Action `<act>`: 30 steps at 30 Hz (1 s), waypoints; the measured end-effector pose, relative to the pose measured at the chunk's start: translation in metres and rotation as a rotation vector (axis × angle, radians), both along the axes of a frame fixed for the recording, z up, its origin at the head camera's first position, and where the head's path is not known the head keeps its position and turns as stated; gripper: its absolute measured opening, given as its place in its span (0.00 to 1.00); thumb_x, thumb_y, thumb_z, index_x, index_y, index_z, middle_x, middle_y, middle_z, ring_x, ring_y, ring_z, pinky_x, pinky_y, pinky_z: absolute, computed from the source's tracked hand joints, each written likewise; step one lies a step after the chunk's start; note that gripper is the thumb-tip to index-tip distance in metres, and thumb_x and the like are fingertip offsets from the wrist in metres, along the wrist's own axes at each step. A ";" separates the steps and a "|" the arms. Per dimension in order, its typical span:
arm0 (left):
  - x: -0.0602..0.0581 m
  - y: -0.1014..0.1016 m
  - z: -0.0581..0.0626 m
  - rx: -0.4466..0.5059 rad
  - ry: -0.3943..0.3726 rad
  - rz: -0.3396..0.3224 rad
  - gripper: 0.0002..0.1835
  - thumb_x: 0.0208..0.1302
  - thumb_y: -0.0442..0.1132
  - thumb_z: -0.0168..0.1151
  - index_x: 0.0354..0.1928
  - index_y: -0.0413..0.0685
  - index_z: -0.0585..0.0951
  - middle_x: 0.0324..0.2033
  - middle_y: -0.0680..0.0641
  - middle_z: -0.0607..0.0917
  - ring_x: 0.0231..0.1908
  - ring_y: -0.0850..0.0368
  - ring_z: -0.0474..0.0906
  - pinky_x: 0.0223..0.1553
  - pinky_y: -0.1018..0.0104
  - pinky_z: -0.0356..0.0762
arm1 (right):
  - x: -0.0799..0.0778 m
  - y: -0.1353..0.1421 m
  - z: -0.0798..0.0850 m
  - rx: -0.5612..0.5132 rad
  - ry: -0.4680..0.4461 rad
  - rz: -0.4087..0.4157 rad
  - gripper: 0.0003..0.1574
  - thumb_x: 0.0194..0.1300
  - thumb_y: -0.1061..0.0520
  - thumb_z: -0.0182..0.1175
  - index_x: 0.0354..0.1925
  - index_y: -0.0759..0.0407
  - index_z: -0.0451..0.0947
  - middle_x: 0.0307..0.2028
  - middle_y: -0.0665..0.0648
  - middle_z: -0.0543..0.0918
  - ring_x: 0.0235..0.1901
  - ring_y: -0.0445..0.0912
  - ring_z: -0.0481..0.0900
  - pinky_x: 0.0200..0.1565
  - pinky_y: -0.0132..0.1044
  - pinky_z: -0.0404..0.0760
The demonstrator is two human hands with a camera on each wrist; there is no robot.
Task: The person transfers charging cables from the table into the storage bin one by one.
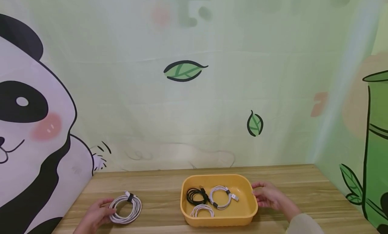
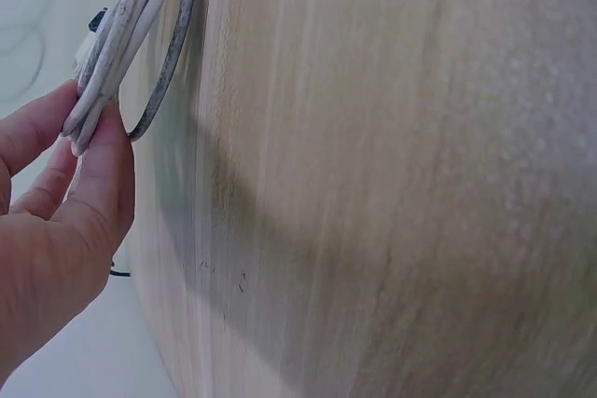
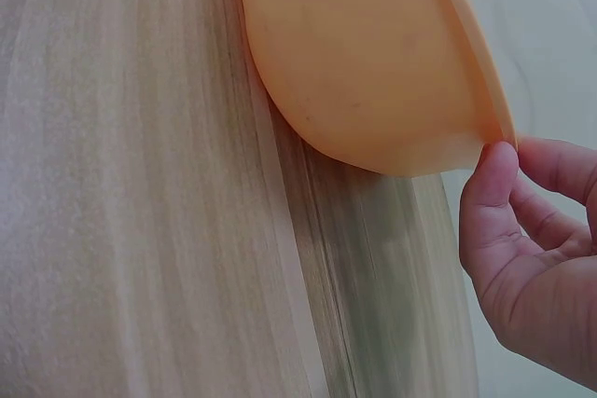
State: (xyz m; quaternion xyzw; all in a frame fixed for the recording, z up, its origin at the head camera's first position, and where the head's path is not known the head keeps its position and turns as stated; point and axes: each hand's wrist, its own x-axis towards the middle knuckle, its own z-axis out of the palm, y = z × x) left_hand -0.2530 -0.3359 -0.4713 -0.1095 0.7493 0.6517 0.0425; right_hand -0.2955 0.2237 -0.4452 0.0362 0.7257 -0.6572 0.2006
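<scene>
In the head view my left hand (image 1: 96, 213) pinches the left side of a coiled white cable (image 1: 137, 210), bundled with a black tie, at the table's left. The left wrist view shows thumb and fingers of that hand (image 2: 70, 202) gripping the cable's strands (image 2: 126, 44). My right hand (image 1: 268, 195) holds the right end of a yellow plastic basin (image 1: 218, 222); up close, thumb and fingers of this hand (image 3: 536, 249) pinch its rim (image 3: 476, 34). Inside the basin lie a coiled black cable (image 1: 194, 197) and two coiled white cables, one (image 1: 212, 193) with a USB plug showing.
The wood-grain table (image 1: 160, 193) runs back to a light green cloth backdrop (image 1: 212, 92) printed with a panda, leaves and bamboo. Bare wood shows between the held cable and the basin. A second cloth side wall (image 1: 336, 143) closes off the right.
</scene>
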 end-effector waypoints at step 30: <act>-0.001 0.014 0.001 0.045 0.026 -0.138 0.30 0.50 0.23 0.56 0.55 0.21 0.56 0.32 0.49 0.76 0.31 0.57 0.75 0.33 0.64 0.78 | 0.002 -0.001 0.004 -0.007 0.004 0.020 0.28 0.58 0.63 0.52 0.54 0.71 0.56 0.18 0.49 0.75 0.17 0.37 0.73 0.22 0.27 0.77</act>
